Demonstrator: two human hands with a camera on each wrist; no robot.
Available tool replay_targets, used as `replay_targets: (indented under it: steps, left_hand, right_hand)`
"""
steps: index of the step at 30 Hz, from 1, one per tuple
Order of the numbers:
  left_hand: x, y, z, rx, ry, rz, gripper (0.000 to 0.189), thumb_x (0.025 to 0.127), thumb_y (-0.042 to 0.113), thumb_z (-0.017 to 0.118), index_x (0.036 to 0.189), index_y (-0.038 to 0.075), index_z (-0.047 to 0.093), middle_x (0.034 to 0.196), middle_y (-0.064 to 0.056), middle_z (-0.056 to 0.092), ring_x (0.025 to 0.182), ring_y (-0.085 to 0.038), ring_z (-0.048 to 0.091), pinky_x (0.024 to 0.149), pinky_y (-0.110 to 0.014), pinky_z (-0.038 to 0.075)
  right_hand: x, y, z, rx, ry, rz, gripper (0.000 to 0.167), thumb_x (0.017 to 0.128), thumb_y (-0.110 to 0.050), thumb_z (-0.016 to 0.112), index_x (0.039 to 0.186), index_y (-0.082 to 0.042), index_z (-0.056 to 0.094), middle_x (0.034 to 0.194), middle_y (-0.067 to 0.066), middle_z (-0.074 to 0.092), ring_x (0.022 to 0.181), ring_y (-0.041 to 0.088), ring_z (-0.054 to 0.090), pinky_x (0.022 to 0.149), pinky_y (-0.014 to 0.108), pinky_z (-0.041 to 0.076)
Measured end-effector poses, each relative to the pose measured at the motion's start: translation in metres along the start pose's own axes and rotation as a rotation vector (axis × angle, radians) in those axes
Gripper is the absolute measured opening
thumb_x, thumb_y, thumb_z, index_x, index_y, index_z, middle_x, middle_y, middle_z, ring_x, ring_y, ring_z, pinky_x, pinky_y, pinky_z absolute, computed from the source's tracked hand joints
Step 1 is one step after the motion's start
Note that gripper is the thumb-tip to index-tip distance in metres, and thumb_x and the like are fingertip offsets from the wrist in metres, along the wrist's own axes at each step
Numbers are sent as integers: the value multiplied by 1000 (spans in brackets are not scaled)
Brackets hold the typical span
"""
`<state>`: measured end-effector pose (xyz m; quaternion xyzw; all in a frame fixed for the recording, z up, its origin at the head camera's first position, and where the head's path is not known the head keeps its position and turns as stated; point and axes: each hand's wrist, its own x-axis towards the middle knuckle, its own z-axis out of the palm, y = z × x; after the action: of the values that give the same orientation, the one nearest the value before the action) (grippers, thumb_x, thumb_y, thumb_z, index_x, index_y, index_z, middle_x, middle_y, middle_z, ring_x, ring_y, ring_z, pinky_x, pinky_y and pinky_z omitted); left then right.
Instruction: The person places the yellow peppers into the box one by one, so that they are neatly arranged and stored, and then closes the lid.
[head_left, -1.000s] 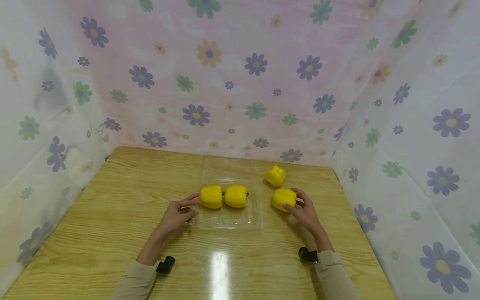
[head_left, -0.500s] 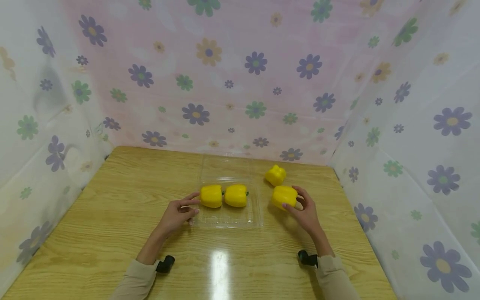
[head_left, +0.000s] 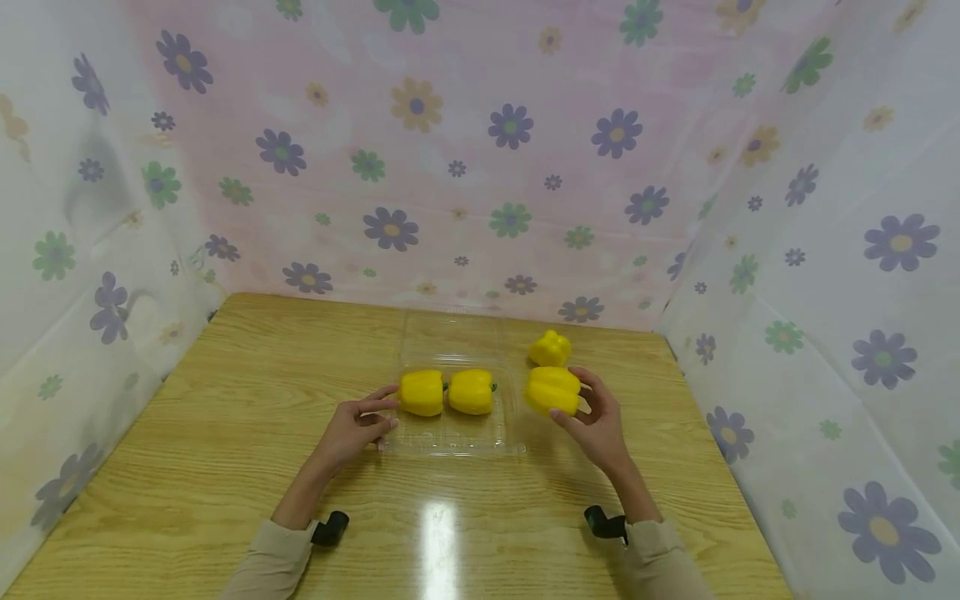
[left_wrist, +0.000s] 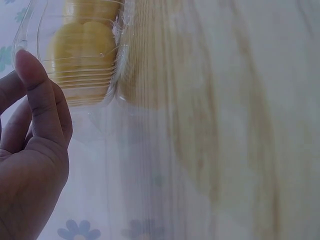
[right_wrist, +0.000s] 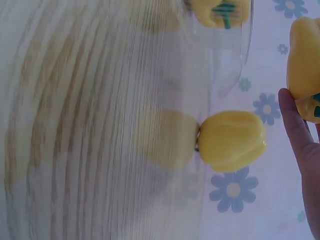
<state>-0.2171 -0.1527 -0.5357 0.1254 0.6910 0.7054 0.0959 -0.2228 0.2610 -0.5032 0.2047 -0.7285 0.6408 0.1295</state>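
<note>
A clear plastic clamshell container [head_left: 450, 435] lies with its lid folded back on the table. Inside it, two yellow bell peppers sit side by side, a left pepper [head_left: 422, 392] and a right pepper [head_left: 471, 392]. My left hand [head_left: 351, 432] pinches the container's left rim; in the left wrist view the thumb [left_wrist: 34, 70] presses that edge. Beyond the container's right side, my right hand [head_left: 600, 427] holds a third yellow bell pepper [head_left: 552, 390] above the table, its green stem end towards the palm in the right wrist view. Another yellow bell pepper [right_wrist: 232, 141] stands on the table behind it.
The wood-grain table [head_left: 247, 400] reflects light near its front. Flower-printed curtains [head_left: 465, 183] close off the back and both sides. A small black camera sits on each wrist, one left camera [head_left: 331, 528] and one right camera [head_left: 604, 522].
My right hand has raised the bell pepper off the table and carried it left, towards the container. The left hand and the peppers in the container have stayed in place.
</note>
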Motion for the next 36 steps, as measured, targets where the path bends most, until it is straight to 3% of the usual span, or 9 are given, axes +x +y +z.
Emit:
replay_targets:
  steps: [5, 22, 30, 36]
  left_hand:
    - [0, 0, 0, 7, 1, -2, 39, 96, -3, 67, 132, -14, 60, 161, -18, 38, 80, -23, 65, 55, -25, 57]
    - [0, -1, -1, -3, -4, 5, 39, 96, -2, 67, 132, -14, 60, 161, -19, 37, 77, -23, 64, 55, -26, 57]
    - [-1, 1, 0, 16, 0, 2, 39, 96, -1, 67, 132, -13, 60, 161, -18, 38, 81, -25, 66, 56, -28, 58]
    - [-1, 3, 1, 19, 0, 0, 39, 96, -1, 67, 132, -13, 60, 161, -18, 38, 82, -25, 65, 57, -30, 58]
  right_hand:
    - [-1, -6, 12, 22, -40, -35, 66, 83, 18, 71, 143, 9, 45, 139, 11, 51, 116, 14, 61, 87, 27, 60]
    - [-9, -8, 41, 36, -139, 8, 68, 85, 12, 74, 145, 7, 44, 143, 15, 51, 119, 13, 60, 87, 31, 61]
    - [-11, -6, 55, 65, -186, 0, 65, 87, 8, 74, 145, 8, 44, 144, 25, 48, 119, 15, 60, 87, 32, 61]
    - [-13, -4, 65, 66, -208, 20, 65, 88, 5, 76, 145, 6, 45, 144, 21, 49, 119, 15, 61, 87, 34, 61]
